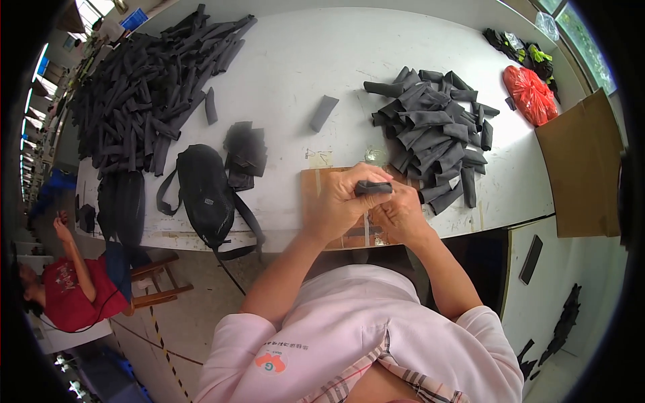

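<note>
Above a brown cardboard sheet (311, 201) at the table's front edge, my two hands meet around a dark grey fabric tube (373, 188). My left hand (340, 203) is closed on it, with thumb and fingers pinching its sides. My right hand (401, 209) is closed too, its fingers bent against the tube's right end; part of that grip is hidden. Just beyond my right hand lies a loose heap of similar dark grey tubes (437, 127). One separate flat tube (324, 113) rests farther off on the white table.
A larger pile of dark fabric strips (134, 101) covers the far left. Nearer are a black strapped bag (205, 195) and stacked dark pieces (246, 151). At right stand a red plastic bag (531, 94) and a cardboard box (581, 168). A person in red (77, 289) sits at left.
</note>
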The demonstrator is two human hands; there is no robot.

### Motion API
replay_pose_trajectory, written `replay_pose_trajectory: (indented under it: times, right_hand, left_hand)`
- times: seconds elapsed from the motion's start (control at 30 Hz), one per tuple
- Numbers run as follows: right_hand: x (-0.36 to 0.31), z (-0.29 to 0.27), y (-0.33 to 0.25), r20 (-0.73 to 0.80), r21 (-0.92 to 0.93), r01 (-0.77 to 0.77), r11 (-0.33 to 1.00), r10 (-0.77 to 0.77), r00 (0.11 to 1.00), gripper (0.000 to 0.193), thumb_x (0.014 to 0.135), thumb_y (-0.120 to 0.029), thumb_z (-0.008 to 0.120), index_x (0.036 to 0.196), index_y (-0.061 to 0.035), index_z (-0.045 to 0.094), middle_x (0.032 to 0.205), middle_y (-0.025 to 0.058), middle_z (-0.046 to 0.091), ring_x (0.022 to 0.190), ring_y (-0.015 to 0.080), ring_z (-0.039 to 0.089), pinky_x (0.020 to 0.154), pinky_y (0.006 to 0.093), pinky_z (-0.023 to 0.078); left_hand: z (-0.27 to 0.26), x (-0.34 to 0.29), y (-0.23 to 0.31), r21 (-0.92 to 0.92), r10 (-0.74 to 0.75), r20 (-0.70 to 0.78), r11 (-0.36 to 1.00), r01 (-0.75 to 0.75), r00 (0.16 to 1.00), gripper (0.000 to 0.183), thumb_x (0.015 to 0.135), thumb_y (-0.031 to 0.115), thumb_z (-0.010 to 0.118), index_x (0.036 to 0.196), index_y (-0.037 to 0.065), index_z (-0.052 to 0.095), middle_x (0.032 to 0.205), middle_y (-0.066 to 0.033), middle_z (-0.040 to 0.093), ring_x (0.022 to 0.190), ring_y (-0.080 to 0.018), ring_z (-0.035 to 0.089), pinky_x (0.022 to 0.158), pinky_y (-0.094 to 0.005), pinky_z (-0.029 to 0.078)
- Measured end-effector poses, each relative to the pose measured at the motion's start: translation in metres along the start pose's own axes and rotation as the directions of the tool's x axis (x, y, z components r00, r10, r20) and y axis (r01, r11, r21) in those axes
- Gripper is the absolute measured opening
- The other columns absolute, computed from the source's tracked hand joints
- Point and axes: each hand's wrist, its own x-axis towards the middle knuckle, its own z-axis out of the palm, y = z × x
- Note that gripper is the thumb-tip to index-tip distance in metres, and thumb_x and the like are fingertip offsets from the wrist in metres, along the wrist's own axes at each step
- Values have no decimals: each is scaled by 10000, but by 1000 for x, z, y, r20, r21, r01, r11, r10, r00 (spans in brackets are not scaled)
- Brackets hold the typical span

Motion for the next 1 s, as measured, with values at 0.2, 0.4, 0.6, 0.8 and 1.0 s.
replay_pose_trajectory:
  times: [0.2,0.4,0.6,0.8,1.0]
  right_hand:
    - [-6,13,11,161,83,-288,954,272,949,185,839,-215,501,779,-42,528,694,136,538,595,333,526,506,387,415]
    - [-16,27,26,34,164,-160,973,157,987,197,838,-229,493,754,-52,522,679,137,534,595,338,524,501,390,408]
    - [-18,29,25,19,100,-153,983,152,988,159,798,-207,524,770,-51,542,690,131,544,624,331,537,534,394,426]
    - [-6,12,5,54,-34,-163,986,165,985,139,737,-187,558,772,-53,557,734,111,558,678,301,548,557,378,438]
    - [11,-6,-7,111,-230,-32,973,59,992,209,699,-243,611,683,-59,514,690,78,535,639,262,531,533,365,423]
  left_hand:
    - [-2,6,-17,205,33,-63,979,-20,997,86,766,68,621,797,-11,632,879,-59,585,783,-101,523,677,-220,419]
    - [-1,15,-10,605,68,85,789,-106,994,81,753,44,630,782,-27,604,852,-56,576,771,-93,522,676,-224,423]
    - [8,-4,-8,389,55,-35,920,-37,998,118,788,68,601,852,-29,581,872,-71,573,786,-95,533,691,-219,437]
    - [10,-9,1,38,116,-201,993,-110,973,167,818,118,575,914,-19,578,878,-109,591,825,-139,541,761,-263,432]
    - [-5,-7,10,-405,117,-350,876,-262,929,155,850,170,509,826,23,554,831,-94,572,850,-203,508,817,-328,399]
